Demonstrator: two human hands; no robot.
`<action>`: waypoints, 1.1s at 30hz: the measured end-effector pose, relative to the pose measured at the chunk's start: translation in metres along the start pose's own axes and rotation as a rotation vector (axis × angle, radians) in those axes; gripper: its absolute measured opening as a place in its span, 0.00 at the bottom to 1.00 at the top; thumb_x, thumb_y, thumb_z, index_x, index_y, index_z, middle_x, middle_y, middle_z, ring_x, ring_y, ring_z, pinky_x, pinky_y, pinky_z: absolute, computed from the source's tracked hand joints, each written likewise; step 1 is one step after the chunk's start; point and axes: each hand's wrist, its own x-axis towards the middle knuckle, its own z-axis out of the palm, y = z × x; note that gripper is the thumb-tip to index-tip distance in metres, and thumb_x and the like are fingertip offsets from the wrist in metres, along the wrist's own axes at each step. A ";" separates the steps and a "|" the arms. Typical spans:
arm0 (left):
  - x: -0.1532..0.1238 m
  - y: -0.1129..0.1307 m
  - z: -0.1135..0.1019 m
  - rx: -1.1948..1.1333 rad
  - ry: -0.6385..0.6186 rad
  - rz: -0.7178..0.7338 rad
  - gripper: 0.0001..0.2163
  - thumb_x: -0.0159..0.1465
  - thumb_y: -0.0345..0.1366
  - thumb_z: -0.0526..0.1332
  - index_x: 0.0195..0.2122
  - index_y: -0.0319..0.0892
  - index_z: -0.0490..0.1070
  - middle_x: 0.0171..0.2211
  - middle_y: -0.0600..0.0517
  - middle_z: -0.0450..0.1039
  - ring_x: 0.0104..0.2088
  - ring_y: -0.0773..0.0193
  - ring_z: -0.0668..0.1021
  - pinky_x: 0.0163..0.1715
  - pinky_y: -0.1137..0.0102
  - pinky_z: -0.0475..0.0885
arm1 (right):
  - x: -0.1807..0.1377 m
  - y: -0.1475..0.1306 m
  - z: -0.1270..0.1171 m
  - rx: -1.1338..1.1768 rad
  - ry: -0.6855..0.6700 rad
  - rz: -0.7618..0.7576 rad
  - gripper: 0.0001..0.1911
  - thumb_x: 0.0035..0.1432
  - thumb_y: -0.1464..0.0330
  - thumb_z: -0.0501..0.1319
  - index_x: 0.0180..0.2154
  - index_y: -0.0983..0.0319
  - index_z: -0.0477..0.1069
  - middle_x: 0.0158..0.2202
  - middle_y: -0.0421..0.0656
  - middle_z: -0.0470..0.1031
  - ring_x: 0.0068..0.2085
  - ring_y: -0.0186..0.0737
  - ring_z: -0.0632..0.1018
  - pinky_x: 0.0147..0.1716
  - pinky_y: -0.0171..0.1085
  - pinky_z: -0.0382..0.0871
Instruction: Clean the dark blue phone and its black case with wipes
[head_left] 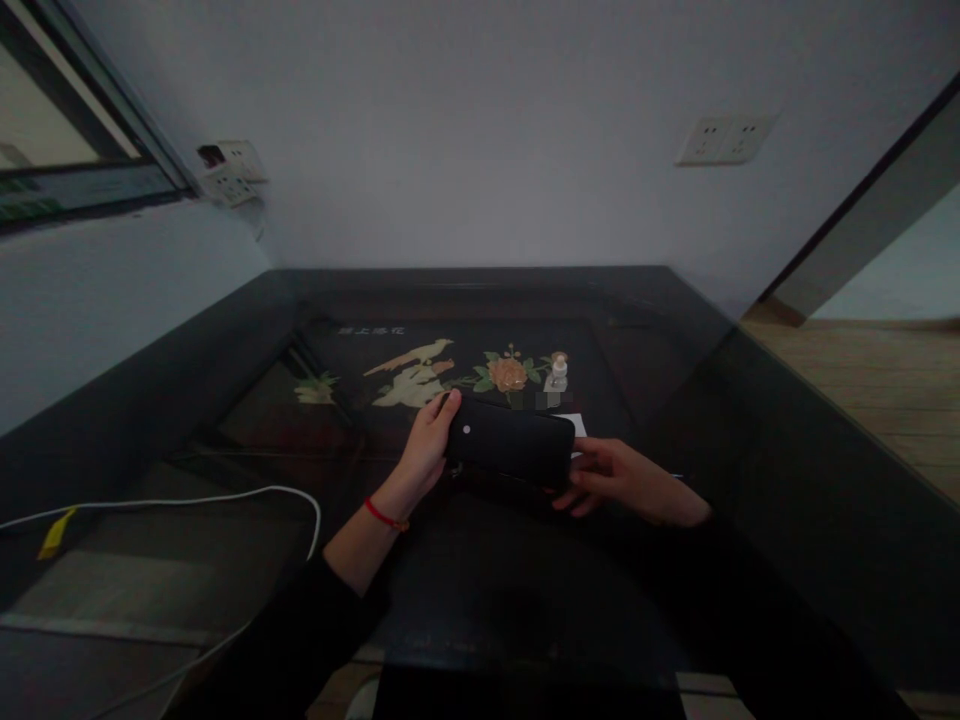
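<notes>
A long black case (514, 443) with a small white dot on its lid is held over a dark glass-topped table (697, 400). My left hand (424, 450) grips its left end, fingers curled over the top edge; a red string is tied round that wrist. My right hand (611, 480) holds the right end from below, thumb and fingers closed on it. Something dark hangs just under the case; I cannot make out what it is.
A small white bottle (559, 370) stands beyond the case, with a white card (576, 425) behind the case's right end. A white cable (247, 495) with a yellow tag (56, 535) loops at the left. Wall sockets (724, 140) sit on the back wall.
</notes>
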 end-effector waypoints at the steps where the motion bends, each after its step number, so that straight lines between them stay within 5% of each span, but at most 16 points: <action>1: -0.001 0.002 0.000 0.014 -0.007 0.008 0.19 0.53 0.53 0.65 0.31 0.40 0.70 0.25 0.53 0.71 0.26 0.67 0.73 0.28 0.72 0.69 | -0.001 -0.001 -0.001 -0.013 -0.003 -0.024 0.16 0.53 0.67 0.65 0.45 0.64 0.71 0.37 0.46 0.79 0.37 0.43 0.83 0.30 0.36 0.80; 6: -0.004 0.002 0.001 0.107 -0.028 0.077 0.17 0.55 0.51 0.64 0.26 0.41 0.68 0.22 0.56 0.66 0.23 0.70 0.68 0.23 0.75 0.64 | -0.002 -0.003 -0.007 -0.020 0.162 -0.130 0.18 0.52 0.69 0.64 0.46 0.62 0.73 0.35 0.41 0.78 0.33 0.36 0.80 0.31 0.37 0.80; 18: -0.006 0.005 -0.005 0.345 -0.072 0.259 0.15 0.61 0.47 0.60 0.26 0.41 0.67 0.23 0.57 0.63 0.26 0.69 0.65 0.27 0.74 0.61 | -0.002 -0.003 -0.010 -0.152 0.052 -0.098 0.16 0.50 0.73 0.59 0.43 0.65 0.73 0.35 0.42 0.78 0.36 0.36 0.80 0.36 0.35 0.77; 33: -0.005 0.016 -0.010 0.439 -0.158 0.204 0.17 0.60 0.51 0.58 0.26 0.42 0.65 0.22 0.57 0.61 0.23 0.68 0.63 0.24 0.74 0.58 | 0.000 -0.004 0.001 -0.223 0.138 -0.088 0.14 0.47 0.73 0.58 0.38 0.64 0.75 0.31 0.41 0.77 0.34 0.39 0.80 0.35 0.38 0.77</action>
